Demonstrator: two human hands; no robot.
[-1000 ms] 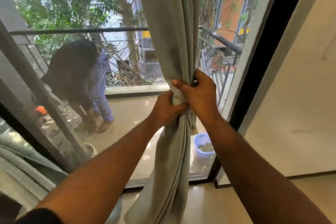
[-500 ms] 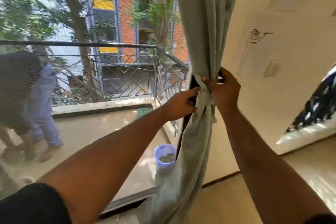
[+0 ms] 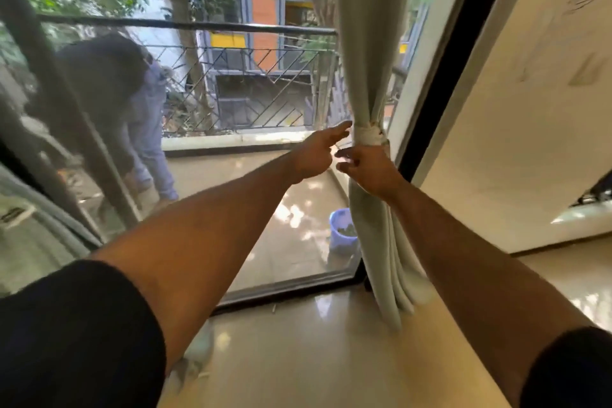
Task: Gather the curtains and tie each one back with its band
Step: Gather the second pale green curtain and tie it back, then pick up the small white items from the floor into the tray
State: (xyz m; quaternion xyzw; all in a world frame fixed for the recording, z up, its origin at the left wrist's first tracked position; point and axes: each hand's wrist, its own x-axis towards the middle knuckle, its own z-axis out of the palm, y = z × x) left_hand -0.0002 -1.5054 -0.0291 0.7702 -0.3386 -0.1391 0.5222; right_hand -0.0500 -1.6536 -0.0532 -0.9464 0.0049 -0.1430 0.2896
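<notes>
Now band knotted round curtain, hands loose

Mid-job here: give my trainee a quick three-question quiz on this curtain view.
1. True or false: the band is wrapped round the gathered curtain.
2. Which hand is nearer the band? A) left hand B) right hand C) neither is in view
3. Fill in: the blue bucket stands outside, behind the ____.

Key:
1. true
2. B
3. glass
</notes>
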